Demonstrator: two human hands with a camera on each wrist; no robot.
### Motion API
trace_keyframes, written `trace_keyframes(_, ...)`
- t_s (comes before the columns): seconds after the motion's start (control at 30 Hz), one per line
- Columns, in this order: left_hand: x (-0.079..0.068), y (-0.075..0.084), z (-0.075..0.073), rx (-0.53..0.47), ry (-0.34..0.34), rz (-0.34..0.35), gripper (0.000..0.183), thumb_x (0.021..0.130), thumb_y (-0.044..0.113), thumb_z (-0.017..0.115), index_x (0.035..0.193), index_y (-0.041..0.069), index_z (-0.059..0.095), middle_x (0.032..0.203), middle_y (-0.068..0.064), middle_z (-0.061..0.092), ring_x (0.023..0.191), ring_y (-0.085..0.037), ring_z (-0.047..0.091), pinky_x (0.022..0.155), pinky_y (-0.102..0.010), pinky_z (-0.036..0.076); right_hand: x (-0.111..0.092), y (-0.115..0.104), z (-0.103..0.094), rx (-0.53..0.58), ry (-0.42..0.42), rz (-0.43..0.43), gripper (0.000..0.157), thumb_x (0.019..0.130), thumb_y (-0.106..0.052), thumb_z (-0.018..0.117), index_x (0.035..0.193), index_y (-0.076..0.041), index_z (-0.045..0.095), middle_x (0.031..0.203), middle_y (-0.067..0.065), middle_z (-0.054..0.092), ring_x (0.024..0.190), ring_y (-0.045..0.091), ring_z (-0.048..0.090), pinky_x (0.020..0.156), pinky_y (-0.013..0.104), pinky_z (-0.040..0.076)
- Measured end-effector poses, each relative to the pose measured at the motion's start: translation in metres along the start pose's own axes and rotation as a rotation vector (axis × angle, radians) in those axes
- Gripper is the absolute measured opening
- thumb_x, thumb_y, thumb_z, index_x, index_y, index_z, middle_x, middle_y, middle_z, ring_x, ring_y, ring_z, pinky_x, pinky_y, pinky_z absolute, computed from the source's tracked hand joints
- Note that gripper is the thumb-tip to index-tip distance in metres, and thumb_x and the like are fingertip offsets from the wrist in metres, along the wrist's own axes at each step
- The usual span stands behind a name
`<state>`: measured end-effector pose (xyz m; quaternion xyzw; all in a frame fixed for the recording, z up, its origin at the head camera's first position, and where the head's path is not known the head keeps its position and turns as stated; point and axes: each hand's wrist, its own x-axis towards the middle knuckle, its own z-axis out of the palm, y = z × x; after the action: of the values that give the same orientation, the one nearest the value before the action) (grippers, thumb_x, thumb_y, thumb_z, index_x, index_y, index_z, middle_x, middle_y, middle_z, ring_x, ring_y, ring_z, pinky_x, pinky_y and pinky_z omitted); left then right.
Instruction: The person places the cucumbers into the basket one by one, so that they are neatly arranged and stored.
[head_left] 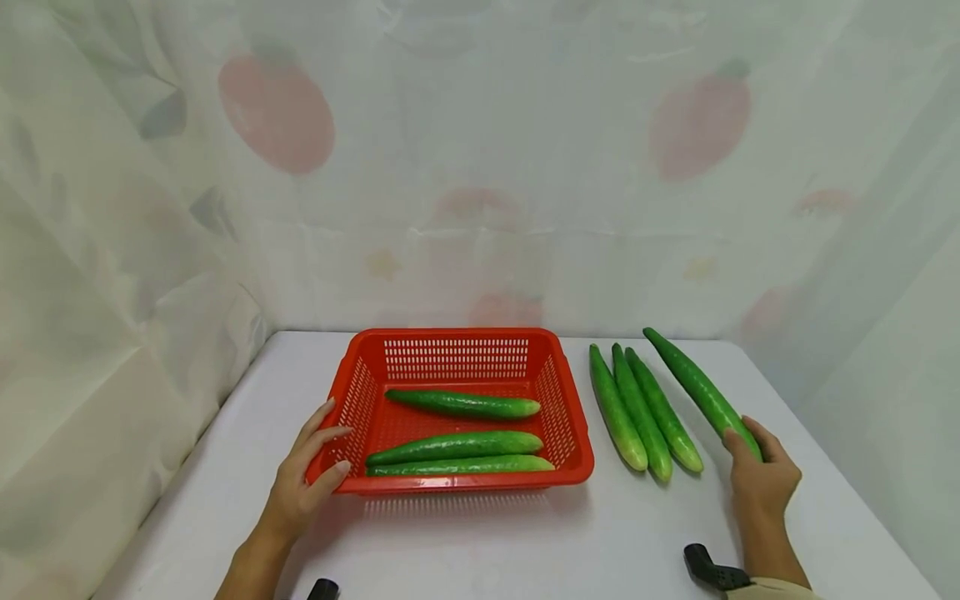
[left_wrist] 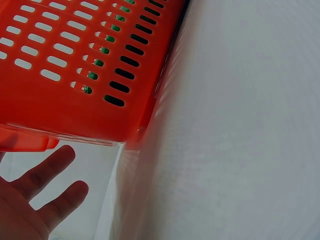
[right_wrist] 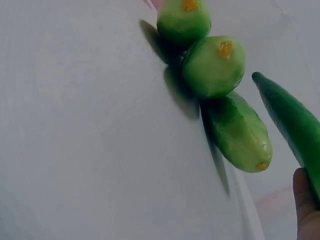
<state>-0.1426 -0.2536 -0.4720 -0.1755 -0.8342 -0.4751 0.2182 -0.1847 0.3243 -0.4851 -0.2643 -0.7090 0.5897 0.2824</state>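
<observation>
Two hands, well apart. Left hand point(head_left: 296, 492) at the lower left of the frame, fingers spread and loosely extended against the left side of the red basket point(head_left: 457, 482), thumb by the near corner of its rim; not wrapped round it. Left wrist view shows splayed fingers below the rim. Probably there to steady the basket.

Right hand point(head_left: 763, 483), lower right, clamped on the held cucumber point(head_left: 701, 389): thumb one side, fingers the other, near the lower end. That end lies nearest the person, so likely the easy place to grip; the rest slants up-left, dark tip leading. Can't tell whether that tip touches the bench point(head_left: 480, 554).

Three loose cucumbers point(head_left: 641, 417) on the bench, right of centre, between basket and right hand. Side by side, dark ends up, pale ends down toward the person, which would make each handy to pick up. Held one is apart from them, also in the right wrist view.

Basket sits centre of frame, wide side facing the person, open top in easy reach. Inside: single cucumber point(head_left: 465, 405) across the middle, paired cucumbers point(head_left: 457, 447) by the near wall. All lie lengthwise, presumably because they fit best that way.
</observation>
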Motion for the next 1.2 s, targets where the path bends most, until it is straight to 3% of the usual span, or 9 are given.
trace_keyframes(0.27,0.001,0.002,0.001,-0.008,-0.017,-0.02,0.037,0.084,0.005,0.061,0.121,0.002,0.061,0.153,-0.008,0.029,0.138,-0.022,0.027,0.101,-0.016,0.026,-0.005,-0.023,-0.001,0.172,-0.059,0.021,0.041,0.088,-0.013,0.071,0.128,-0.011,0.064,0.128,0.008,0.052,0.111,0.016,0.046,0.076,0.009,0.042)
trace_keyframes(0.73,0.0,0.003,0.0,-0.019,0.01,0.007,0.038,0.081,0.001,0.063,0.119,0.003,0.062,0.151,-0.012,0.032,0.136,-0.025,0.031,0.099,-0.015,0.028,-0.02,-0.071,-0.006,-0.042,-0.215,-0.149,0.042,0.091,-0.019,0.069,0.131,-0.015,0.062,0.125,0.001,0.054,0.105,0.015,0.046,0.076,0.01,0.04)
trace_keyframes(0.8,0.0,0.004,0.0,-0.019,0.006,0.004,0.038,0.082,0.002,0.062,0.119,0.002,0.062,0.152,-0.011,0.032,0.136,-0.026,0.03,0.1,-0.015,0.028,-0.023,-0.076,-0.006,-0.003,-0.248,-0.168,0.041,0.09,-0.016,0.069,0.131,-0.012,0.062,0.125,0.002,0.054,0.106,0.016,0.046,0.076,0.011,0.04)
trace_keyframes(0.97,0.0,0.003,-0.001,-0.015,-0.01,-0.015,0.036,0.084,0.004,0.061,0.12,0.002,0.061,0.153,-0.009,0.03,0.138,-0.023,0.028,0.101,-0.016,0.027,-0.03,-0.088,0.0,0.235,-0.353,-0.2,0.039,0.087,0.0,0.069,0.125,0.003,0.062,0.121,0.009,0.055,0.107,0.02,0.048,0.08,0.013,0.044)
trace_keyframes(1.2,0.0,0.002,0.0,-0.008,-0.006,-0.005,0.036,0.084,0.005,0.061,0.12,0.002,0.061,0.152,-0.011,0.031,0.138,-0.025,0.028,0.1,-0.016,0.027,-0.037,-0.097,0.007,0.34,-0.476,-0.306,0.035,0.087,0.007,0.066,0.122,0.008,0.061,0.117,0.011,0.058,0.105,0.02,0.054,0.082,0.017,0.047)
